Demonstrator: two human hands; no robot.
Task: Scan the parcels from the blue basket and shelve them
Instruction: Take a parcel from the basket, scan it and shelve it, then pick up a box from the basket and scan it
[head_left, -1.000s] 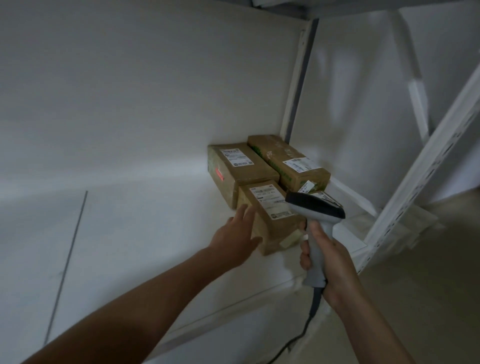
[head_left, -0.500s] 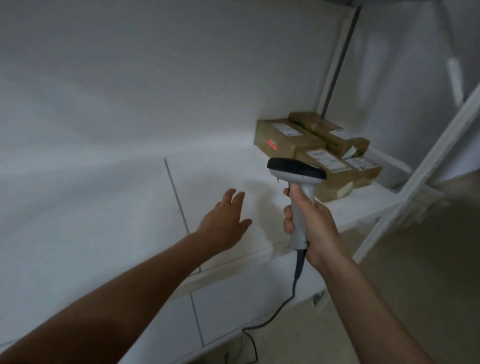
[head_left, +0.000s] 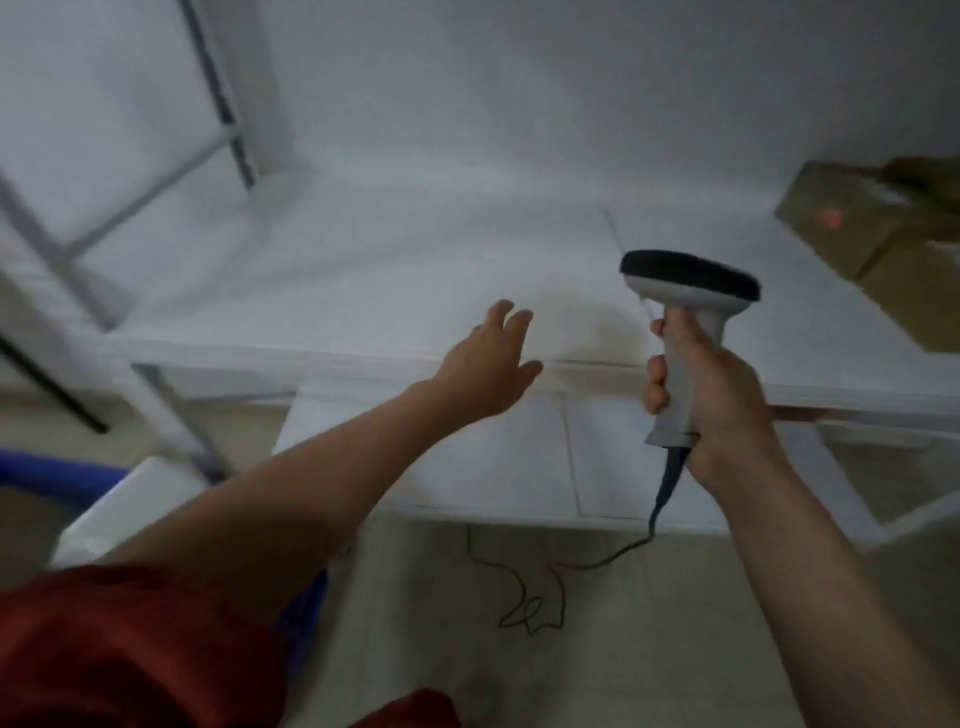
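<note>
My right hand (head_left: 711, 395) grips the handle of a white barcode scanner (head_left: 685, 291) with a black head, held upright in front of the white shelf (head_left: 363, 291). Its dark cable (head_left: 571, 566) trails down to the floor. My left hand (head_left: 491, 366) hovers over the shelf's front edge with fingers relaxed and nothing in it. Brown cardboard parcels (head_left: 878, 244) sit on the shelf at the far right, blurred, with a red scanner dot on the nearest one. A blue basket rim (head_left: 57, 475) shows at the lower left.
A white parcel or box (head_left: 130, 509) lies beside the blue rim at the left. White shelf uprights and braces (head_left: 218, 104) stand at the upper left. A lower shelf board (head_left: 493, 467) juts out under my hands. Beige floor lies below.
The view has swung left and down, so the parcels slid to the right edge. My left hand has drawn back from the parcels to the shelf front. The scanner stays gripped.
</note>
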